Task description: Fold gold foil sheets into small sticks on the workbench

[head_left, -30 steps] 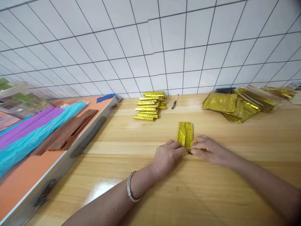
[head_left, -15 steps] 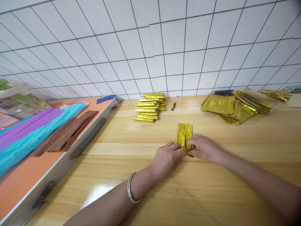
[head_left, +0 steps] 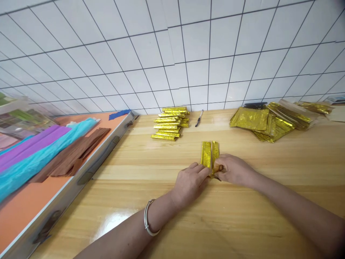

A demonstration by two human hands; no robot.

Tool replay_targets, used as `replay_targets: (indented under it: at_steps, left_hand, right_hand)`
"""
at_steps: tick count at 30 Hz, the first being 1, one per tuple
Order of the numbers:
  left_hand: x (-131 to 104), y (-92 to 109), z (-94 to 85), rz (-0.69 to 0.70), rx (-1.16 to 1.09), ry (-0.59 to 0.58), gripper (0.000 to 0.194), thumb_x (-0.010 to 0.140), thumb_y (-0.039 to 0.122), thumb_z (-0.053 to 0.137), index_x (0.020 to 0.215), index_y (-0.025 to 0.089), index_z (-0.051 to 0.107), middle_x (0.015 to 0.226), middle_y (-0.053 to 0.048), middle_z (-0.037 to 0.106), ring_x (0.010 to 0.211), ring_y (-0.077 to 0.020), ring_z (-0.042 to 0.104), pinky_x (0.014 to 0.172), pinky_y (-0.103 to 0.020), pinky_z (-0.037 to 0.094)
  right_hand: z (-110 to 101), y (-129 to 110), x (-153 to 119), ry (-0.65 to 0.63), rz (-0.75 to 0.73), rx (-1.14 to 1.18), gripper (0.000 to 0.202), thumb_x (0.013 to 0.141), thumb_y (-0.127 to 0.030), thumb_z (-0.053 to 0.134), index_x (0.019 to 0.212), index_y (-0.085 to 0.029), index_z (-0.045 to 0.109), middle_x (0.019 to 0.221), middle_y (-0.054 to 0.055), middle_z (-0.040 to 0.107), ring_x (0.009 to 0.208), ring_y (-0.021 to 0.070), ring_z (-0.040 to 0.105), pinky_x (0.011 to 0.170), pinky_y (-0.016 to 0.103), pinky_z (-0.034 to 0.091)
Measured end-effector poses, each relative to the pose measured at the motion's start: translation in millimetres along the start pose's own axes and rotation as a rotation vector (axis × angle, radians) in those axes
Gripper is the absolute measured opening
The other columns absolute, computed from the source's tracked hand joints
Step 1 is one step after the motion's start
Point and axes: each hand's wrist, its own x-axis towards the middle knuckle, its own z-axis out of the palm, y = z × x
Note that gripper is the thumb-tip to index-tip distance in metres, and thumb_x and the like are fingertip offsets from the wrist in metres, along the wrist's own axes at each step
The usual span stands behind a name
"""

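Observation:
A piece of gold foil paper lies on the wooden table in front of me, with a narrow gap running lengthwise to its far edge. Its near end is partly hidden under my fingers. My left hand, a silver bangle on its wrist, is closed at the near left corner of the paper, thumb and fingers holding it against the table. On the right strip, my right hand is closed in a fist-like grip at the near end. Whether something small is also inside that fist is hidden.
Narrow folded gold strips are stacked near the tiled wall, with a pen beside them. Flat gold foil sheets lie in a pile at back right. An orange-topped raised surface on the left bears purple, turquoise and brown crepe paper.
The gap in the gold foil paper has lengthened from partway up to the far edge, and the two strips stand apart at the top. Both hands stay nearly in place.

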Motion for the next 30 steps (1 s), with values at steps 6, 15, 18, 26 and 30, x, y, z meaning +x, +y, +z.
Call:
replay_targets:
  at_steps: [6, 15, 18, 26, 30]
  left_hand:
    - [-0.4, -0.7, -0.9, 0.028, -0.02, 0.006, 0.018, 0.091, 0.024, 0.044, 0.103, 0.026, 0.056, 0.093, -0.001, 0.061, 0.088, -0.016, 0.05, 0.074, -0.025, 0.043]
    - [-0.4, -1.0, -1.6, 0.055, -0.022, -0.002, 0.019, 0.09, 0.021, 0.046, 0.097, 0.028, 0.062, 0.092, 0.0, 0.061, 0.087, -0.0157, 0.049, 0.069, -0.023, 0.041]
    - [0.5, -1.6, -1.6, 0.056, -0.02, -0.001, 0.019, 0.089, 0.021, 0.046, 0.097, 0.028, 0.062, 0.093, 0.0, 0.061, 0.087, -0.0158, 0.049, 0.069, -0.023, 0.041]
    - [1.9, -0.8, -0.7, 0.051, -0.022, -0.003, 0.018, 0.091, 0.025, 0.045, 0.097, 0.026, 0.062, 0.092, -0.001, 0.061, 0.088, -0.0159, 0.05, 0.072, -0.024, 0.043]
    - [2.7, 0.7, -0.8, 0.027, -0.022, -0.004, 0.016, 0.089, 0.022, 0.047, 0.096, 0.026, 0.061, 0.093, 0.0, 0.06, 0.088, -0.0156, 0.05, 0.071, -0.023, 0.043]
  right_hand:
    - [-0.6, -2.2, -0.4, 0.01, 0.033, -0.009, 0.003, 0.066, -0.02, 0.06, 0.067, -0.023, 0.059, 0.074, 0.001, 0.062, 0.071, 0.0169, 0.055, 0.057, 0.025, 0.037]
    - [-0.1, 0.0, -1.5, 0.013, 0.015, 0.05, 0.004, 0.069, -0.025, 0.063, 0.068, -0.022, 0.06, 0.073, 0.0, 0.061, 0.071, 0.0162, 0.053, 0.057, 0.025, 0.035]
    - [-2.8, 0.3, -1.3, -0.036, 0.005, 0.098, 0.006, 0.07, -0.028, 0.063, 0.071, -0.022, 0.06, 0.073, -0.001, 0.062, 0.068, 0.015, 0.053, 0.056, 0.024, 0.035]
    - [-0.1, 0.2, 0.5, -0.012, -0.009, -0.007, 0.01, 0.07, -0.031, 0.064, 0.072, -0.022, 0.06, 0.077, 0.001, 0.062, 0.076, 0.0175, 0.054, 0.061, 0.025, 0.036]
    - [0.6, 0.4, -0.5, -0.001, -0.002, -0.009, 0.01, 0.069, -0.03, 0.065, 0.072, -0.023, 0.059, 0.076, 0.0, 0.061, 0.075, 0.0172, 0.053, 0.06, 0.025, 0.035]
